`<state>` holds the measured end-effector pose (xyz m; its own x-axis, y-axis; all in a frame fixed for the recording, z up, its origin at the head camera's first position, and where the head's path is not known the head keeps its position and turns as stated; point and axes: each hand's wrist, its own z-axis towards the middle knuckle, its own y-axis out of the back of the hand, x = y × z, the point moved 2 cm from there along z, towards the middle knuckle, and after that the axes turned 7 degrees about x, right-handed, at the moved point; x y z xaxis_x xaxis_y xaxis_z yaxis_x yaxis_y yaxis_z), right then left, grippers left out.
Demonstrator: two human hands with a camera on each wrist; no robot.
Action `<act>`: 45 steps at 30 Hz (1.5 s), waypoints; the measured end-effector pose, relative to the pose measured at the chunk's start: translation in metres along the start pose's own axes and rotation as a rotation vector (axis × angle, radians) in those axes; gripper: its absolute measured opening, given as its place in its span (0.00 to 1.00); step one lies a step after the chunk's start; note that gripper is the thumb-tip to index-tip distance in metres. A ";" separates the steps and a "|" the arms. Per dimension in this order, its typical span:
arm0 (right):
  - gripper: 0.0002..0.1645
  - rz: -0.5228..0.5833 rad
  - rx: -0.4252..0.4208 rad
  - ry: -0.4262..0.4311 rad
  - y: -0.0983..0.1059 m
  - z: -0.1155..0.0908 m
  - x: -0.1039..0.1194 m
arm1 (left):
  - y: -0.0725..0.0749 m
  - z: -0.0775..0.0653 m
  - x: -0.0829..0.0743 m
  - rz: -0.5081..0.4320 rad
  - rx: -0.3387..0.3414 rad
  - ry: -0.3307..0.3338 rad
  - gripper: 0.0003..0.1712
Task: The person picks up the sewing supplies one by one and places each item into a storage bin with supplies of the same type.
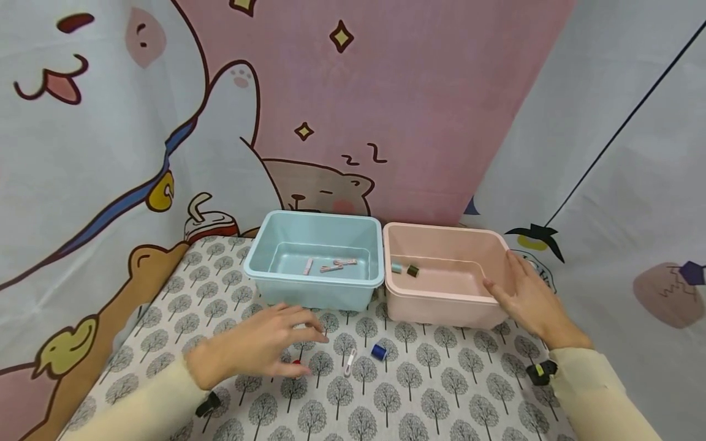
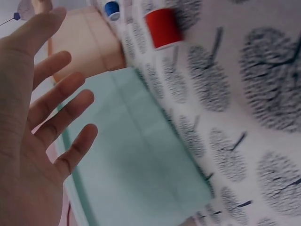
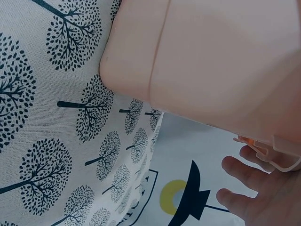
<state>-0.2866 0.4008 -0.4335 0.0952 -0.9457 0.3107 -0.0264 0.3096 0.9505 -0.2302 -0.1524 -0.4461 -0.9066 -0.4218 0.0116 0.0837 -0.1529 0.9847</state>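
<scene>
My left hand (image 1: 270, 340) hovers over the tablecloth in front of the blue plastic bin (image 1: 314, 293), fingers spread and holding nothing. Beneath its thumb, mostly hidden in the head view, lies a red thread spool (image 2: 163, 28). To the right of that hand lie a pale pink clip (image 1: 350, 362) and a blue thread spool (image 1: 379, 352). My right hand (image 1: 529, 297) grips the right rim of the pink plastic bin (image 1: 441, 310), thumb inside and fingers outside. Inside the pink bin are a light blue spool (image 1: 396, 268) and a dark green spool (image 1: 413, 271).
Several small pink clips (image 1: 331, 268) lie on the floor of the blue bin. Both bins stand side by side at the back of the table, against a cartoon-print curtain (image 1: 419, 110). A tree-print cloth (image 1: 408, 398) covers the table.
</scene>
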 end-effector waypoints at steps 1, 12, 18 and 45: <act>0.66 0.000 0.003 0.000 0.000 0.000 0.000 | -0.004 -0.002 0.000 -0.011 0.028 0.006 0.32; 0.67 0.001 -0.003 0.007 0.000 -0.001 -0.001 | -0.030 -0.019 0.004 -0.132 0.181 0.078 0.36; 0.67 -0.001 -0.002 0.001 0.000 0.001 -0.002 | -0.036 -0.024 0.010 -0.201 0.207 0.101 0.33; 0.66 0.001 -0.034 0.015 -0.003 0.002 -0.002 | -0.048 -0.023 0.018 -0.248 0.181 0.066 0.15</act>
<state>-0.2885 0.4019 -0.4372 0.1098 -0.9439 0.3113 0.0075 0.3140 0.9494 -0.2412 -0.1735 -0.4975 -0.8608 -0.4497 -0.2383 -0.2169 -0.0993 0.9711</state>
